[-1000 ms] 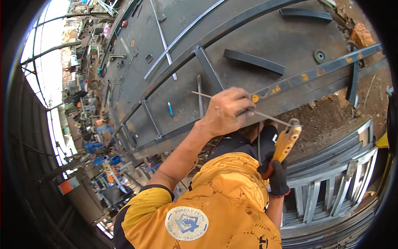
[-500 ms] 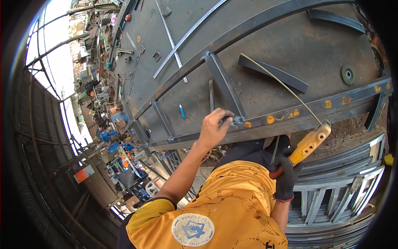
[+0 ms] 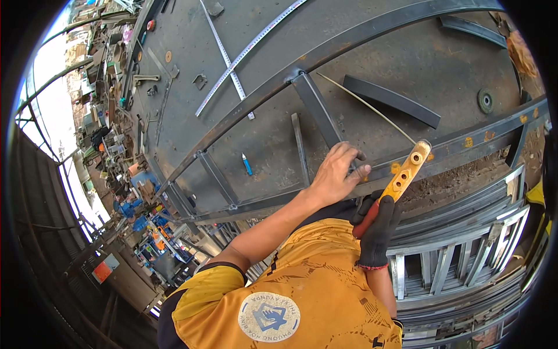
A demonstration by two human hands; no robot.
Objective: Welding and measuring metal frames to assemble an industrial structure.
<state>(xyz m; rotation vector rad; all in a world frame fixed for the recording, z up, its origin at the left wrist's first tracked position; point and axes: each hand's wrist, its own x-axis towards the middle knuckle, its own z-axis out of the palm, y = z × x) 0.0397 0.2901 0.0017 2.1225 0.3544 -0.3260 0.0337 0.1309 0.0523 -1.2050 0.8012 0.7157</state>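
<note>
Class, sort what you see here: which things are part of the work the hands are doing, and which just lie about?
In use:
left hand resting on the steel frame
gloved right hand gripping the orange electrode holder
welding rod

Lying about:
tape measure
blue marker
loose flat bar
round disc

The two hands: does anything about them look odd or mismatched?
Yes. The right hand wears a dark glove and grips an orange electrode holder with a thin welding rod in it, while the left hand is bare and rests on the steel frame close beside the holder.
</note>
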